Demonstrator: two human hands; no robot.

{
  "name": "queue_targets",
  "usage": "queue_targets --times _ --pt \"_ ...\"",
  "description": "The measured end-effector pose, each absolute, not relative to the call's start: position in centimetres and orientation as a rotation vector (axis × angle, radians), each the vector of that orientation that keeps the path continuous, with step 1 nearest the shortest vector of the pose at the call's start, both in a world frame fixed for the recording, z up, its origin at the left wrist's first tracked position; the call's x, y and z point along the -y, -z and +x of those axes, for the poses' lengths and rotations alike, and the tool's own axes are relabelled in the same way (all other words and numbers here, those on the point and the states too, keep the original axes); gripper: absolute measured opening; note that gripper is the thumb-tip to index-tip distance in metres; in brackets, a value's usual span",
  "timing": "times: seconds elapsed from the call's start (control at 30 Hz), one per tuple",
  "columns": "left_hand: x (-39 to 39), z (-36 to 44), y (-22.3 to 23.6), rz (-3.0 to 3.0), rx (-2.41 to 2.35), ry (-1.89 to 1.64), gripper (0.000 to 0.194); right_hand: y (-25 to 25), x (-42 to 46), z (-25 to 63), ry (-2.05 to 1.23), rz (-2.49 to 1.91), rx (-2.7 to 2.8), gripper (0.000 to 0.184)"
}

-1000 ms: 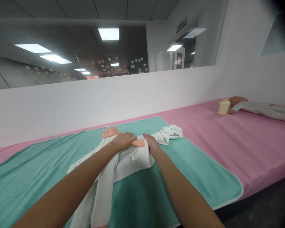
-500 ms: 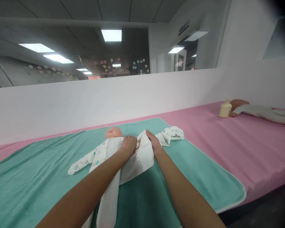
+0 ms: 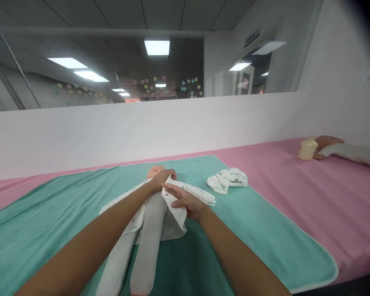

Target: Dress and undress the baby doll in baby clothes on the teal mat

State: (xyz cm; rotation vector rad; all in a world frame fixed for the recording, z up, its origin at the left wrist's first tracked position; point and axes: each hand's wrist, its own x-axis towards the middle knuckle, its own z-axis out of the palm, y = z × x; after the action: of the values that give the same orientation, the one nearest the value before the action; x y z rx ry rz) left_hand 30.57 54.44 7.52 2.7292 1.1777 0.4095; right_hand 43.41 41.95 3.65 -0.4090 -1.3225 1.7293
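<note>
A baby doll (image 3: 156, 170) in a white romper (image 3: 148, 230) lies on its back on a teal mat (image 3: 234, 230). My left hand (image 3: 162, 180) rests on the doll's chest just below the head, fingers curled around the romper's upper edge. My right hand (image 3: 186, 201) lies over the romper's right front panel, fingers stretched leftward and pinching the cloth fold. The doll's patterned sleeve (image 3: 200, 194) sticks out to the right of my hands. The romper's two legs hang toward me.
A crumpled patterned white cloth (image 3: 227, 181) lies on the mat's far right part. The pink mattress (image 3: 311, 197) runs to the right, with a cream bottle (image 3: 306, 149) and a second doll (image 3: 342, 149) on it. A white wall panel (image 3: 142, 127) stands behind.
My right hand has moved left, pulling the romper's right panel across the doll's chest. My left hand has shifted up to the collar. The view has panned left.
</note>
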Motion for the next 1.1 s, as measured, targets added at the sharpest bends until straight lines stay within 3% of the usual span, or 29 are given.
queue_targets --times 0.23,0.37,0.6,0.77,0.97,1.1 --pt "-53.3 25.7 -8.7 2.806 -1.1 -0.518 0.015 -4.1 -41.1 42.3 -2.058 -0.267 1.626 0.059" --pt "-52.6 23.6 -8.2 2.828 -1.163 -0.598 0.018 -4.3 -40.6 42.2 -2.082 -0.25 1.673 0.051" --pt "-49.6 20.9 -6.6 2.682 -1.328 -0.8 0.025 -2.5 -43.7 43.6 -1.475 -0.535 1.223 0.036" --pt "-47.2 17.6 -4.1 2.185 -1.645 -0.881 0.02 0.1 -46.0 44.6 -1.033 -1.204 1.418 0.038" --pt "-45.4 16.4 -1.9 1.554 -1.524 -0.882 0.053 1.8 -45.7 42.4 -0.724 -1.331 1.659 0.048" --pt "-45.0 17.9 -2.7 1.496 -1.354 -0.902 0.062 2.0 -45.5 41.2 -0.803 -1.291 1.639 0.045"
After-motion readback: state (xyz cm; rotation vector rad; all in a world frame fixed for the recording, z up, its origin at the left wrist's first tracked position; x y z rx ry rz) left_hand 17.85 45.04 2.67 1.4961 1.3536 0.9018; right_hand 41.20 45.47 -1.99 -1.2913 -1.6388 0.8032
